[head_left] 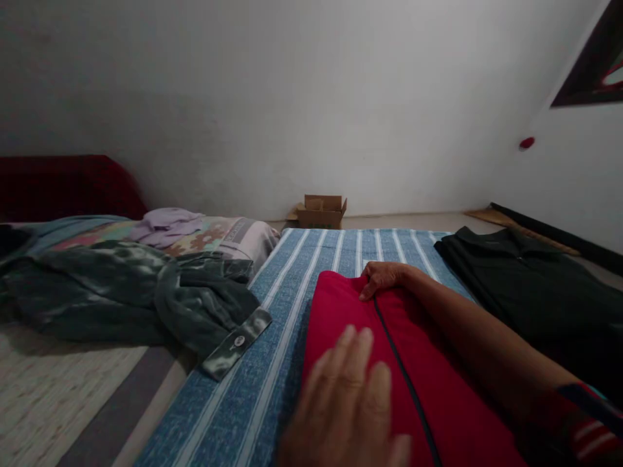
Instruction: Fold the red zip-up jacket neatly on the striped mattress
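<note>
A red garment (335, 311) with a dark line down its middle lies folded on a blue and white striped cloth (292, 279). My right hand (382, 275) grips its far edge, the fingers curled over and the thumb on top. Close to the camera, my left hand (345, 402) is stretched flat above or on the near part of the red garment, its fingers extended and slightly blurred. Whether the left palm touches the fabric I cannot tell.
To the left lies a crumpled dark green garment (121, 292) with a buttoned cuff, and a lilac cloth (168, 224) behind it. Folded dark clothing (525, 272) lies on the right. An open cardboard box (320, 214) stands by the wall.
</note>
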